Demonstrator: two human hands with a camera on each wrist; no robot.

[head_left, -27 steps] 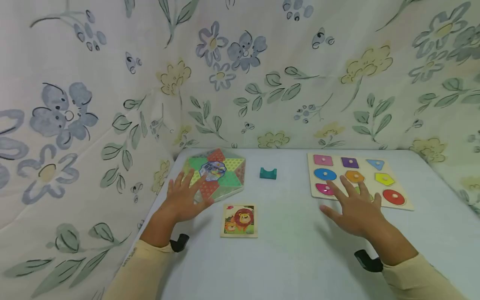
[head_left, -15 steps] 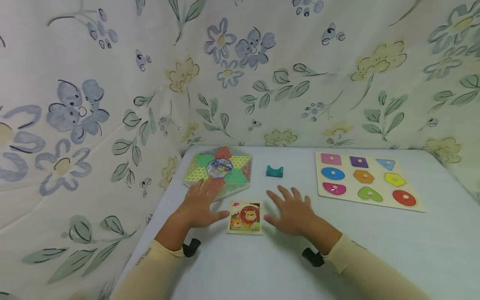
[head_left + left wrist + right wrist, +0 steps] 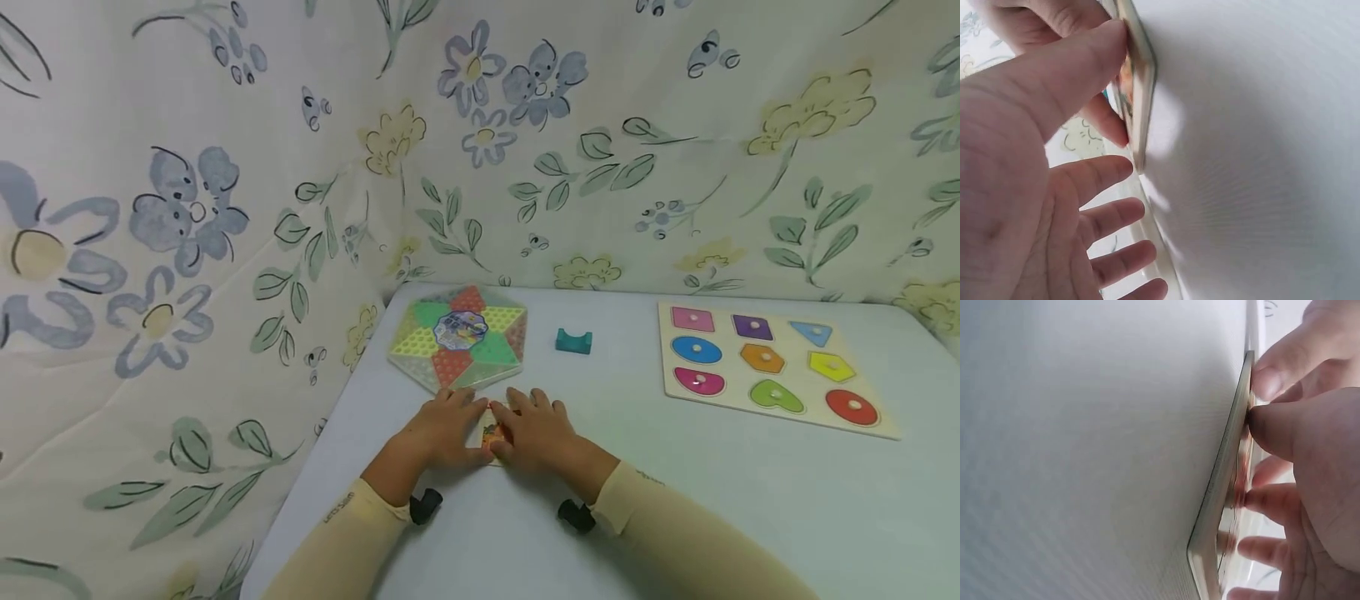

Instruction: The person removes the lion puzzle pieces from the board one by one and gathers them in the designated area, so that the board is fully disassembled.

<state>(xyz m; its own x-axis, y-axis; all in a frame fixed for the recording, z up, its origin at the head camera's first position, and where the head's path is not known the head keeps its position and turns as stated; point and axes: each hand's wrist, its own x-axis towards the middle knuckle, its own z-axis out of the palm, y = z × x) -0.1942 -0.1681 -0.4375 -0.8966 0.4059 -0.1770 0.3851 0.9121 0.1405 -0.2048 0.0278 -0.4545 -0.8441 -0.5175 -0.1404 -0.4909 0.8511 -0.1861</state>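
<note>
The small lion puzzle (image 3: 491, 435) lies on the table between both hands, largely covered by them in the head view. My left hand (image 3: 448, 432) is at its left side; in the left wrist view its thumb (image 3: 1094, 59) touches the board's edge (image 3: 1142, 103), with the other fingers fairly straight and spread. From the right, my right hand (image 3: 536, 433) reaches over the picture. The right wrist view shows its thumb and forefinger on the face of the board (image 3: 1213, 506), the remaining fingers extended over it. Whether any puzzle piece is loose cannot be told.
A hexagonal board in a clear cover (image 3: 495, 346) lies behind the left hand. Behind the puzzle is a small teal block (image 3: 573, 342). At the right lies a shape board with colored knobbed pieces (image 3: 727, 392). A floral curtain (image 3: 585, 208) borders the table.
My right hand has moved left from over the shape board to the lion puzzle. My left hand has moved right and now touches the puzzle's board. The head view has shifted slightly.
</note>
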